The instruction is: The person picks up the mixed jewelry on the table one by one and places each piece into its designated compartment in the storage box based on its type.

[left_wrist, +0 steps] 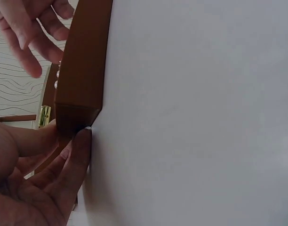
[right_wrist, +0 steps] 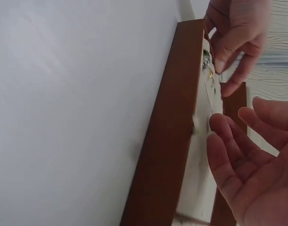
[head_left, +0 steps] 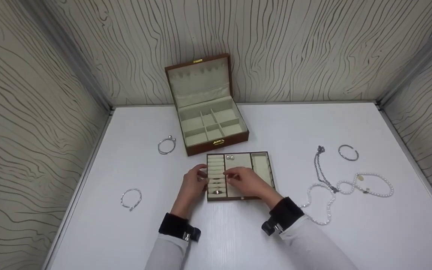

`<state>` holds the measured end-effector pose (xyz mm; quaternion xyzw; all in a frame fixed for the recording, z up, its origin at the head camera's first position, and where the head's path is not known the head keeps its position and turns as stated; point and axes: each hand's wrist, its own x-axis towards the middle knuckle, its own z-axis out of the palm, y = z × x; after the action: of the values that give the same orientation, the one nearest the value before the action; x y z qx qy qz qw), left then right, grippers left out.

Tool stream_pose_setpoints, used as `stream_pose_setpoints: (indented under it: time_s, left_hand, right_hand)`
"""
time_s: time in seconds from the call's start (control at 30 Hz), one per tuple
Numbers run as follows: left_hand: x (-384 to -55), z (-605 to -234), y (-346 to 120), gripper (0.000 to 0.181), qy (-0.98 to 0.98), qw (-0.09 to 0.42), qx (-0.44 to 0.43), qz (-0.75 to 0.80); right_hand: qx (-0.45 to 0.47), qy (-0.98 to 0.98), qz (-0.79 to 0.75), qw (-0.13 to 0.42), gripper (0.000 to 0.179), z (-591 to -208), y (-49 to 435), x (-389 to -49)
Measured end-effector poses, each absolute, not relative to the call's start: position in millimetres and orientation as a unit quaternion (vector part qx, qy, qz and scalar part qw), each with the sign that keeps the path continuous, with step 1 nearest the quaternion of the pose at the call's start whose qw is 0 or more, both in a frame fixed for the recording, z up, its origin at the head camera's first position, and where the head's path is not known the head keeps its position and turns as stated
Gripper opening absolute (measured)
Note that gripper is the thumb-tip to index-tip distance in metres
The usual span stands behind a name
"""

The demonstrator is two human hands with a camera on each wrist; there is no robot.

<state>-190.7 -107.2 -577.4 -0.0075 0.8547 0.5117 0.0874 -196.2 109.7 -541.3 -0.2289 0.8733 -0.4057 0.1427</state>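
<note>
A brown jewelry tray [head_left: 238, 176] with ring rolls down its left side lies on the table. My left hand [head_left: 193, 183] grips its left edge, the thumb over the rim and the fingers against the side wall in the left wrist view. Rings [head_left: 217, 192] sit in the nearer rolls. My right hand [head_left: 246, 182] hovers over the flat middle panel beside the rolls. Its fingers [right_wrist: 228, 134] are loosely bent, thumb and index tips apart at the panel, and nothing shows between them. Two pearl earrings [head_left: 230, 157] sit at the panel's far end.
Behind the tray stands an open brown jewelry box [head_left: 218, 142] with divided compartments. Bracelets [head_left: 167, 145] [head_left: 131, 198] lie to the left. To the right are a silver chain [head_left: 321, 170], a bangle [head_left: 348, 152] and pearl strands [head_left: 374, 184].
</note>
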Motion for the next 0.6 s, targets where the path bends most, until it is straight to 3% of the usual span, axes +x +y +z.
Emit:
stream_pose_setpoints:
  time_s: [0.4,0.6]
  left_hand:
    - [-182,-573,-105,0.039,0.868,0.066,0.000,0.492]
    - [-171,-570,-106,0.033,0.883,0.066,0.009,0.464]
  right_hand:
    - [-0.088,0.880,-0.461,0.080,0.037,-533,174,-177]
    - [-0.042,0.916,-0.397,0.034,0.044,-541,198,-170]
